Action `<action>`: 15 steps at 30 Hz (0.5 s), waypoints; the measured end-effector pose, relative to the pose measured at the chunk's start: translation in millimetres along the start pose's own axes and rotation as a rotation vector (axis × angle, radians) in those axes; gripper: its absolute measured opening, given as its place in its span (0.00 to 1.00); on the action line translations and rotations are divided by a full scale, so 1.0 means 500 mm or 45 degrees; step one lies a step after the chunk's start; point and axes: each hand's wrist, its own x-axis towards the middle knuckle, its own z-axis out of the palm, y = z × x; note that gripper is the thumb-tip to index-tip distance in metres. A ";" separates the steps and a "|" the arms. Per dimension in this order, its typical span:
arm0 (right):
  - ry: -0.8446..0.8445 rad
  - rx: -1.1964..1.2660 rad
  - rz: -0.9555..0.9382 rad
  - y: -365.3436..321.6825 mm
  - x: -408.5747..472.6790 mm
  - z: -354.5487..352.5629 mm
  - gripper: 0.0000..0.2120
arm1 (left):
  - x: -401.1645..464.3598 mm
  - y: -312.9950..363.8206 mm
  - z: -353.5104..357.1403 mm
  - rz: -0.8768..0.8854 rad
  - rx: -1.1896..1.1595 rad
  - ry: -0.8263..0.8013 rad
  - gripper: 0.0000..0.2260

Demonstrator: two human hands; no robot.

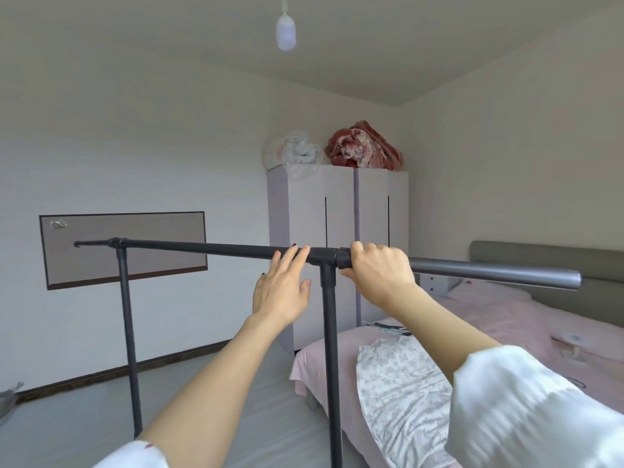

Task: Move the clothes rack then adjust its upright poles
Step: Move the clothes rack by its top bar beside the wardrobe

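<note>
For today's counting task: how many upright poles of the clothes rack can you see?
2: the far pole by the wall, and the near pole below the hands, beside the bed. None seems hidden.

Clothes rack [209, 248] left of bed [506, 315]

a pale wardrobe [337, 231] is standing in the far corner of the room ahead of me, its doors shut. on its top, a red patterned blanket [366, 146] is sitting bunched toward the right edge, and a clear plastic bag of white bedding [293, 152] is sitting at the left edge, just beside it. a bed [506, 319] with a pink sheet is lying along the right wall, its grey headboard [540, 261] leaning against the wall. a floral garment [398, 383] is lying over the bed's near corner. a dark-framed panel [125, 248] is hanging on the left wall. a bare bulb [286, 30] is hanging from the ceiling.
</note>
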 end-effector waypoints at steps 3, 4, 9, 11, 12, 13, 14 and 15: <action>-0.005 0.025 -0.083 0.021 -0.009 -0.006 0.16 | 0.007 0.000 -0.019 -0.077 0.062 -0.060 0.24; -0.004 0.050 -0.095 0.035 -0.011 -0.011 0.16 | 0.013 0.009 -0.023 -0.100 0.044 -0.080 0.24; -0.063 -0.026 -0.038 0.130 -0.074 -0.044 0.19 | 0.013 0.041 -0.010 -0.209 -0.051 -0.095 0.25; -0.082 -0.107 0.024 0.161 -0.101 -0.058 0.22 | 0.008 0.051 0.003 -0.218 -0.095 -0.095 0.28; -0.095 -0.136 0.047 0.167 -0.110 -0.061 0.21 | 0.006 0.062 0.013 -0.213 -0.140 -0.090 0.30; -0.114 -0.148 0.062 0.169 -0.114 -0.062 0.20 | 0.006 0.077 0.024 -0.212 -0.192 -0.073 0.32; -0.124 -0.148 0.066 0.164 -0.114 -0.061 0.20 | 0.006 0.089 0.033 -0.222 -0.240 -0.042 0.35; -0.125 -0.135 0.065 0.152 -0.111 -0.059 0.20 | 0.005 0.094 0.040 -0.246 -0.272 -0.004 0.38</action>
